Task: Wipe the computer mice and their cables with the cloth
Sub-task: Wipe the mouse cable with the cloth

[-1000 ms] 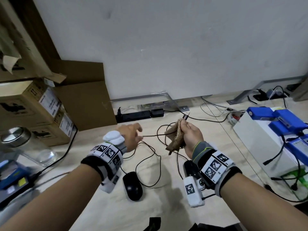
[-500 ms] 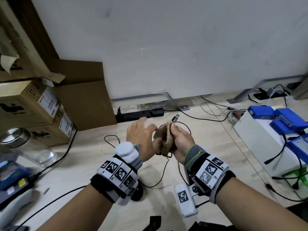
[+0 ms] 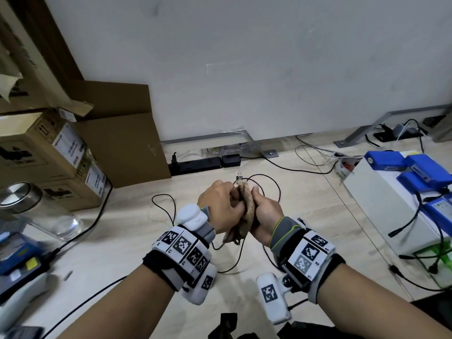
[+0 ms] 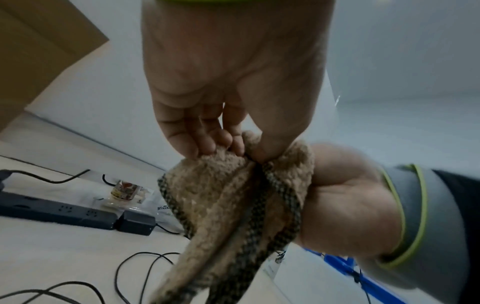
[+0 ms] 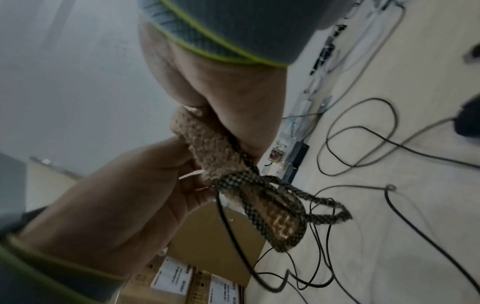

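Note:
A brown fleecy cloth (image 3: 245,216) with a checked border is bunched between both hands above the table's middle. My left hand (image 3: 233,200) pinches its top edge with thumb and fingers (image 4: 197,144). My right hand (image 3: 255,203) grips the same cloth (image 5: 207,148) from the other side. A USB plug (image 3: 239,178) sticks up out of the cloth, and the thin black mouse cable (image 3: 271,182) loops on the table behind and hangs below the cloth (image 5: 226,216). The mice are hidden behind my wrists in the head view. A dark blurred shape (image 5: 470,121) lies on the table at the right wrist view's edge.
A black power strip (image 3: 195,165) lies along the wall. Cardboard boxes (image 3: 49,152) and a glass jar (image 3: 36,206) stand at the left. A white box (image 3: 381,199) with blue battery packs (image 3: 425,167) and cables is at the right.
My left hand has let go of the cable at the left, crossed to the cloth and closed on it beside the right hand. Both hands have drawn slightly nearer.

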Demonstrator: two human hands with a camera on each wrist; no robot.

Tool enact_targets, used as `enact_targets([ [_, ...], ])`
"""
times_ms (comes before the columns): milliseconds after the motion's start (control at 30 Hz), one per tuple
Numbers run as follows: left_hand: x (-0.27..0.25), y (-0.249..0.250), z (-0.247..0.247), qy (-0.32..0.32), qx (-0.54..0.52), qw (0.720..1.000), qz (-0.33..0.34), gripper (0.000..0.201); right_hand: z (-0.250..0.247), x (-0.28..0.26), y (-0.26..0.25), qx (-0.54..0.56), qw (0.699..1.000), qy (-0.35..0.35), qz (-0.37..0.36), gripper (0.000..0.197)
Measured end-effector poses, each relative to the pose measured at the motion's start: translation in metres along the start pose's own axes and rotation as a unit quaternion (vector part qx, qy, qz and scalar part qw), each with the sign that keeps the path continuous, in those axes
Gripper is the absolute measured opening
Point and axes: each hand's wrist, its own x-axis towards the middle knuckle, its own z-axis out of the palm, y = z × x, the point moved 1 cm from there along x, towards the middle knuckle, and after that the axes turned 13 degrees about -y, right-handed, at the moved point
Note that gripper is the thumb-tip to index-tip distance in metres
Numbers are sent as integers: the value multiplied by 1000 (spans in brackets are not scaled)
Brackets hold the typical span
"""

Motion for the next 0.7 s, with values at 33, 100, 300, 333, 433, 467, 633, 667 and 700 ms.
enact_targets([
  [33, 1, -1, -1, -9, -16, 1000, -1, 8, -2, -1, -1, 35, 999, -2, 9, 53],
  [100, 2, -2, -2, -8, -55, 998, -1, 3, -5, -3, -3, 105, 993, -27, 40, 56],
  [300, 4, -11, -2, 59, -213, 975, -17, 6, -15, -6, -16, 181, 979, -77, 56, 59],
  [333, 5, -10, -3, 68, -233, 970, -12, 9, -17, -7, -18, 195, 977, -74, 49, 61],
  [433, 3, -3, -4, 62, -276, 959, 8, 18, -22, -8, -21, 234, 970, -64, 28, 63],
  [467, 3, -2, -3, 53, -297, 953, 17, 19, -22, -9, -23, 245, 967, -61, 14, 60],
  [633, 2, 6, 8, 7, -383, 924, 0, 27, -3, -17, -34, 208, 971, -105, -48, 43],
  [667, 2, 8, 8, 2, -400, 916, -8, 28, 3, -19, -34, 165, 977, -120, -59, 42],
  [700, 1, 11, 8, -3, -416, 909, -13, 29, 7, -20, -32, 112, 983, -119, -78, 41],
])
